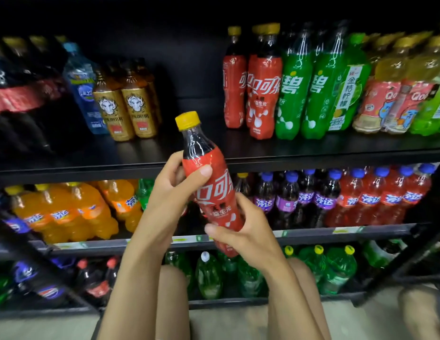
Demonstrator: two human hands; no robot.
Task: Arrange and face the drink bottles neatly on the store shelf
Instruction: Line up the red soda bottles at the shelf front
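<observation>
Both hands hold a cola bottle (209, 175) with a red label and yellow cap in front of the shelving, tilted a little to the left. My left hand (174, 190) grips its upper label, thumb across the front. My right hand (243, 231) grips its lower part from the right. On the upper shelf (189, 153), matching red cola bottles (263, 94) stand to the right of a gap, followed by green soda bottles (305, 92). Gold-labelled bottles (125, 111) stand left of the gap.
The upper shelf also carries large dark cola bottles (25, 99) at far left, a blue water bottle (84, 84), and yellow juice bottles (395, 89) at right. Orange soda (66, 212), purple and red sodas (336, 197) fill the middle shelf. Green bottles (312, 268) stand below.
</observation>
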